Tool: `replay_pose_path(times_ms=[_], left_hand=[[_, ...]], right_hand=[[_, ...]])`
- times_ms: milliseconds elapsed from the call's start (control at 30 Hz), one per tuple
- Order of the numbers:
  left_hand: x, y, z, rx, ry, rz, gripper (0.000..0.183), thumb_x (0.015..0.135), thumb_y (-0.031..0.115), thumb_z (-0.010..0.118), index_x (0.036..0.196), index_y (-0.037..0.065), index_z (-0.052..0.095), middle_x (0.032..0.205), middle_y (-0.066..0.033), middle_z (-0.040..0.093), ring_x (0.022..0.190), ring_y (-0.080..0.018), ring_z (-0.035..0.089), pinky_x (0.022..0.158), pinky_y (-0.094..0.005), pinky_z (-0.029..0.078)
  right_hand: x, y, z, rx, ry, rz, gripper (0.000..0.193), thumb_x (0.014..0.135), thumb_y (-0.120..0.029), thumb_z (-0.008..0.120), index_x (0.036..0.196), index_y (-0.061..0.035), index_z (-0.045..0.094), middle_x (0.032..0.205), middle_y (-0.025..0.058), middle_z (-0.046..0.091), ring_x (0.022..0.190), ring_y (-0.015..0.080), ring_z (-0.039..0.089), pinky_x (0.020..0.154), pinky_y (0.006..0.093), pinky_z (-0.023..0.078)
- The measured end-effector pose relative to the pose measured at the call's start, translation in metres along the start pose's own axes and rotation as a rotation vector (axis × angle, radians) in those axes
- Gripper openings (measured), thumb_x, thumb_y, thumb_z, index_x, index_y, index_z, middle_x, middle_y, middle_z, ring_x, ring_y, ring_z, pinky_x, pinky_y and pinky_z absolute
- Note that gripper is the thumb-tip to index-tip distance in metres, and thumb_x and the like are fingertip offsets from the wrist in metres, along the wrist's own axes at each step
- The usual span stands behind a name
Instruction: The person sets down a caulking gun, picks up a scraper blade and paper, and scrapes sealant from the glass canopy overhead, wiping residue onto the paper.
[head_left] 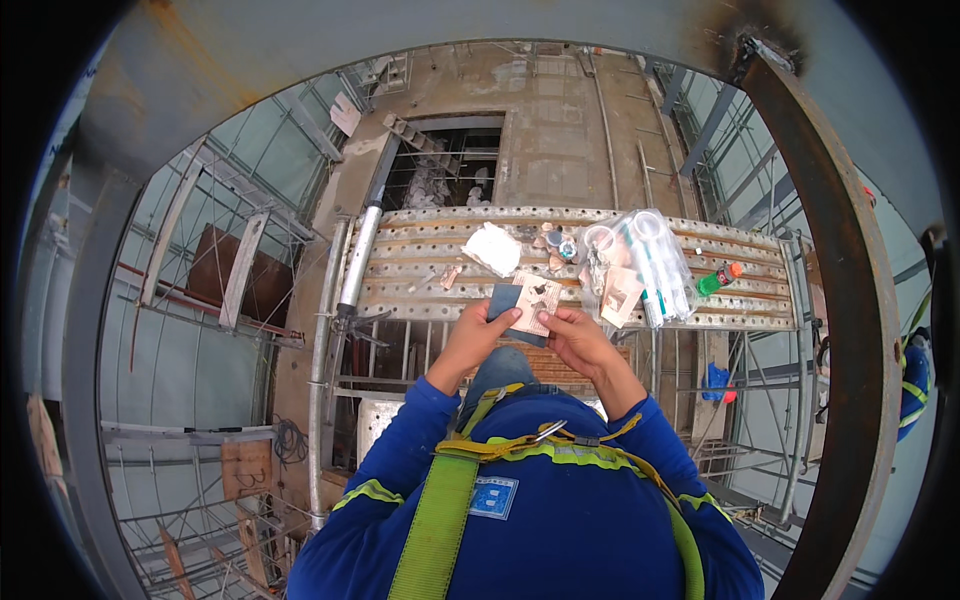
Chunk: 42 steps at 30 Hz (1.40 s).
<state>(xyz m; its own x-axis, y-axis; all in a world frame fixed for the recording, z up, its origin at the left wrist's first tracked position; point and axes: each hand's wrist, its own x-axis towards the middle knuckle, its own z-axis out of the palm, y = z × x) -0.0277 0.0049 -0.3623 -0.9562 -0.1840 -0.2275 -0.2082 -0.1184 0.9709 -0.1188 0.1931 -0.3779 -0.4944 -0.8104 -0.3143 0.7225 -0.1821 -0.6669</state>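
Both hands hold a folded sheet of sandpaper (538, 298) just over the near edge of a metal scaffold platform. Its beige printed backing faces up, and a dark blue-grey side shows at the left. My left hand (478, 336) grips the dark side with the thumb on top. With thumb and fingers, my right hand (582, 341) pinches the lower right edge of the beige part. Just beyond the sheet lies a crumpled white cloth or paper (492, 249). Small pots (556, 239) and torn beige scraps (451, 276) are scattered nearby.
A caulking gun (361, 260) lies along the left end of the perforated platform (410, 294). At the right are a clear plastic bag of white tubes (652, 262) and a green bottle (718, 281). A rusty steel beam (850, 300) rises at right; beyond it stands another person (913, 385).
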Motion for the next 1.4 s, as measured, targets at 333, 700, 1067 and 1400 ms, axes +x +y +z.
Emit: replay_pose_path(times_ms=[333,700,1067,1400], left_hand=[[-0.018,0.013,0.000,0.114,-0.072,-0.061,0.028,0.098,0.021,0.061,0.119,0.002,0.065,0.103,-0.0022,0.070,0.090,-0.0085,0.064,0.076,-0.0261,0.054],[0.003,0.045,0.007,0.194,-0.155,0.013,0.030,0.099,0.024,0.060,0.116,0.000,0.064,0.099,-0.0022,0.069,0.086,-0.0093,0.063,0.073,-0.0279,0.056],[0.008,0.026,0.007,0.302,-0.374,0.041,0.035,0.100,0.032,0.058,0.116,0.001,0.064,0.096,-0.0012,0.067,0.080,-0.0078,0.059,0.071,-0.0261,0.057],[0.026,0.033,-0.024,0.390,-0.404,0.109,0.034,0.100,0.032,0.057,0.107,0.000,0.068,0.088,-0.0017,0.069,0.073,-0.0075,0.059,0.067,-0.0269,0.053]], right_hand=[[-0.007,0.024,-0.003,0.149,0.119,-0.136,0.031,0.093,-0.009,0.067,0.119,0.0054,0.061,0.119,0.0123,0.065,0.111,0.0211,0.061,0.099,0.0362,0.046],[0.011,0.005,-0.016,0.270,0.131,-0.232,0.023,0.093,-0.004,0.064,0.115,0.0028,0.062,0.116,0.0119,0.067,0.110,0.0179,0.062,0.101,0.0310,0.046],[-0.002,0.021,-0.051,0.222,0.074,-0.182,0.028,0.093,-0.003,0.063,0.119,0.0056,0.059,0.119,0.0163,0.065,0.112,0.0280,0.062,0.098,0.0473,0.048],[0.020,0.002,-0.049,0.011,0.161,-0.199,0.021,0.092,-0.012,0.065,0.108,0.0013,0.064,0.096,0.0081,0.065,0.089,0.0203,0.060,0.087,0.0350,0.048]])
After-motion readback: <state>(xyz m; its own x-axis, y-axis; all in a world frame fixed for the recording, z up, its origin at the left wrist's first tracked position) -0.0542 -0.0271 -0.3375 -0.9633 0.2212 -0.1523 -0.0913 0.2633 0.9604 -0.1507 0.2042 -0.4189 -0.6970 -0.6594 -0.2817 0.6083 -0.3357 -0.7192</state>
